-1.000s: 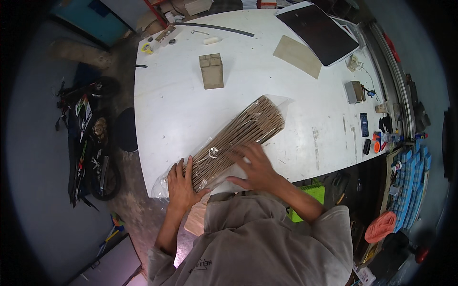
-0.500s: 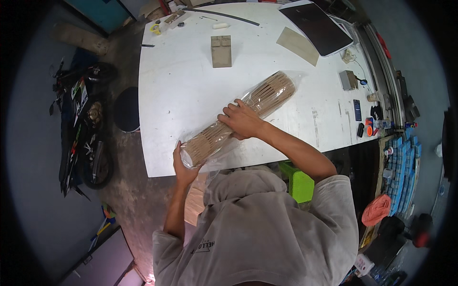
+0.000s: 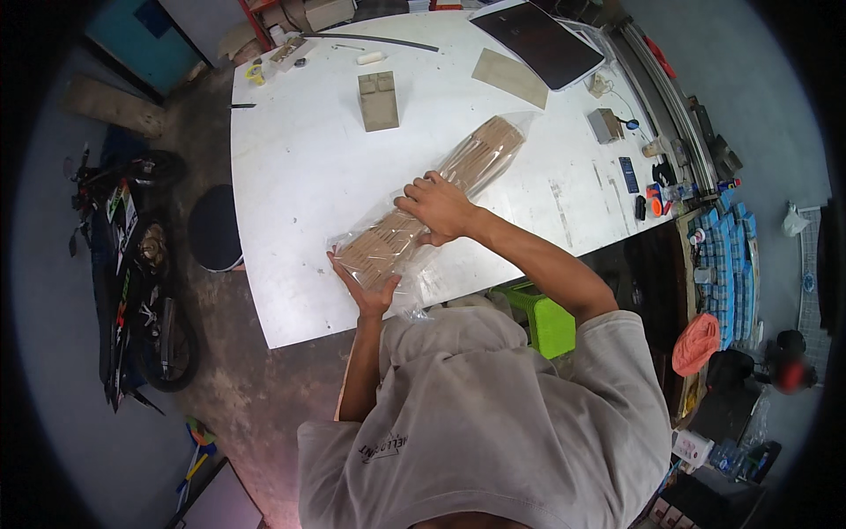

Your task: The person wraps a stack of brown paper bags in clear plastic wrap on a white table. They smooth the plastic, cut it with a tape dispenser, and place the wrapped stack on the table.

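Observation:
A long tan slatted bundle (image 3: 485, 152) in a clear plastic sleeve lies slantwise over the white table, its far end up to the right. My right hand (image 3: 436, 209) is closed over its middle, fingers curled across the top and thumb on the near side. At the lower left end, my left hand (image 3: 368, 293) grips the bundle from below, with fingers on one side and thumb on the other. Loose plastic hangs off this near end toward my shirt.
The white table (image 3: 291, 176) carries a grey-brown block (image 3: 378, 101), a beige sheet (image 3: 509, 79), a dark-screened panel (image 3: 538, 42) and a small grey box (image 3: 604, 126). A green plastic stool (image 3: 551, 324) stands under the near edge. A motorbike (image 3: 132, 273) is at the left.
My view has shifted, so the table sits further left. The bundle has turned: its near end now looks flatter, and my left thumb has come round onto its near side. My right hand keeps its grip.

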`<state>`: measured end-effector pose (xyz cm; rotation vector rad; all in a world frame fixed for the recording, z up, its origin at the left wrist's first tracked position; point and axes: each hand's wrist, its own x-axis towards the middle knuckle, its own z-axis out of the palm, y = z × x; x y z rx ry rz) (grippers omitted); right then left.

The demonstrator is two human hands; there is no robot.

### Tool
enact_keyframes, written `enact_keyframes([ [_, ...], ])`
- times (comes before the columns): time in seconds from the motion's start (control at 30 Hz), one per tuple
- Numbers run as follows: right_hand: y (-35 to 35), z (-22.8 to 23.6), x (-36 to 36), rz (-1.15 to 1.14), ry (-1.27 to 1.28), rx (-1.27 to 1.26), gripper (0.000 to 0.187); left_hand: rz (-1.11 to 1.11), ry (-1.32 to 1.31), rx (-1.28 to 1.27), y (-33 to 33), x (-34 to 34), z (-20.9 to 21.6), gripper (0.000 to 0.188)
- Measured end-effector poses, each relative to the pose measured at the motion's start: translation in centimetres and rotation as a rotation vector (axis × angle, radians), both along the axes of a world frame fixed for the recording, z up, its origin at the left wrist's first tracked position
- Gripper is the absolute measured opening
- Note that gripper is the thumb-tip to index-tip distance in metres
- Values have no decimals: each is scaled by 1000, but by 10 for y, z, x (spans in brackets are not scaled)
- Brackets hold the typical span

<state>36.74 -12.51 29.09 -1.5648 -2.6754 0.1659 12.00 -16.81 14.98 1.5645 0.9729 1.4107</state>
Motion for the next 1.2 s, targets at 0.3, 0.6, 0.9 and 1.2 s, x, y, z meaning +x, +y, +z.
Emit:
enact_keyframes([
  [0.3, 19, -14, -10, 31, 72, 18, 33, 28, 771, 346, 52, -37, -52, 97],
  [0.6, 5, -5, -31, 20, 31, -51, 43, 78, 760, 396, 40, -74, -26, 121],
  [0.9, 11, -1, -28, -4, 72, -91, 56, -239, 1032, 18, 60, -160, 63, 48],
  [1.2, 15, 2, -23, -40, 114, -88, 64, 41, 659, -347, 53, -206, 156, 23],
])
